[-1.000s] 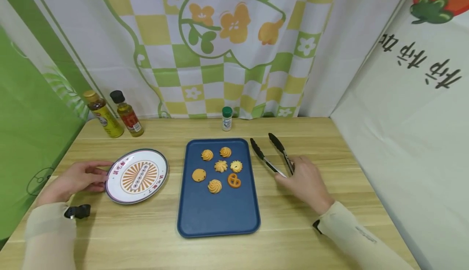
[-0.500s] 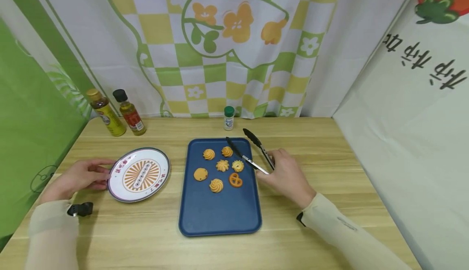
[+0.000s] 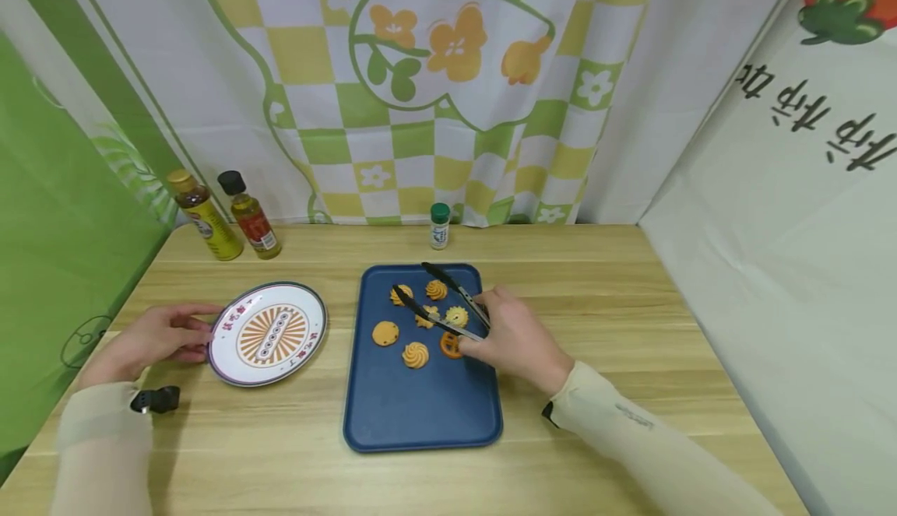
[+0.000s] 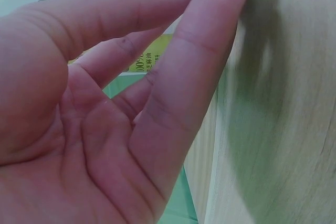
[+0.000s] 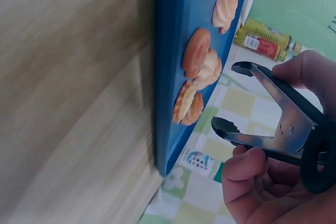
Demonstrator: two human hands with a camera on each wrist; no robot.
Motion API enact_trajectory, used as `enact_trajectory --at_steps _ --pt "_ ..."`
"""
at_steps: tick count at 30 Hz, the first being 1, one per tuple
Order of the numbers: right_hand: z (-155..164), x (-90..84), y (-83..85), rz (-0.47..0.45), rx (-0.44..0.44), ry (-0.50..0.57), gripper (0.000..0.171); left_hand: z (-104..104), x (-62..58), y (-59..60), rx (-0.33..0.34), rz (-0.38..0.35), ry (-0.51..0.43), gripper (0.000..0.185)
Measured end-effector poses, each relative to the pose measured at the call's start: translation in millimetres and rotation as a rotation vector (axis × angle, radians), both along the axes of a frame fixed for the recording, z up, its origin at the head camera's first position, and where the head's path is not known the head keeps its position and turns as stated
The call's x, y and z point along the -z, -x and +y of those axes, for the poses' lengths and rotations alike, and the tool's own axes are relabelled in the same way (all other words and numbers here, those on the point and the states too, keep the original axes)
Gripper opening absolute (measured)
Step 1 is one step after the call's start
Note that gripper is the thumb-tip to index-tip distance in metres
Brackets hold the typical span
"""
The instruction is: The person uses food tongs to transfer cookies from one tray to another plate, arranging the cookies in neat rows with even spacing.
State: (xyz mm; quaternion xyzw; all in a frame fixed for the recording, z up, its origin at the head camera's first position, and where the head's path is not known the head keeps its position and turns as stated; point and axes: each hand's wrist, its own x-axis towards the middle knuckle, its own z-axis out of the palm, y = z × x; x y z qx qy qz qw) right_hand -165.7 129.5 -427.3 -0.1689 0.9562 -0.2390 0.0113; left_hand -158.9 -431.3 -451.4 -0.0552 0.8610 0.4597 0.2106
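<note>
— Step in hand?

— Reaching in with the tongs (image 3: 437,300), by the look of it. Right hand (image 3: 515,338) wrapped round the handles, arms of the tongs spread apart over the far cookies (image 3: 436,290) on the blue tray (image 3: 420,407). Nothing pinched between the tips yet.

— And the left hand (image 3: 157,338)?

— Resting at the near-left rim of the patterned plate (image 3: 269,335), fingers straight, touching the edge rather than wrapped round it. Plate sitting just left of the tray, nothing on it.

— Next move calls for what?

— Probably lowering the tips either side of one cookie, then squeezing gently; crumbly things, likely to crack under a hard pinch. Neighbours close together, so narrow entry needed.

— Anything else about?

— Two oil bottles (image 3: 224,215) at the back left, a small green-capped jar (image 3: 439,226) behind the tray.
</note>
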Motion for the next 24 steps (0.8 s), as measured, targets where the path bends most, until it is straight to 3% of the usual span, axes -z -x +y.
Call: enact_trajectory --at_steps 8,24 --pt "-10 -1.7 0.2 -0.019 -0.043 -0.032 0.07 1 -0.5 4.1 -0.009 0.0 -0.006 0.063" --pt "-20 -4.2 2.0 -0.031 -0.097 -0.071 0.064 -1 0.8 -0.1 0.003 -0.003 -0.033 0.063"
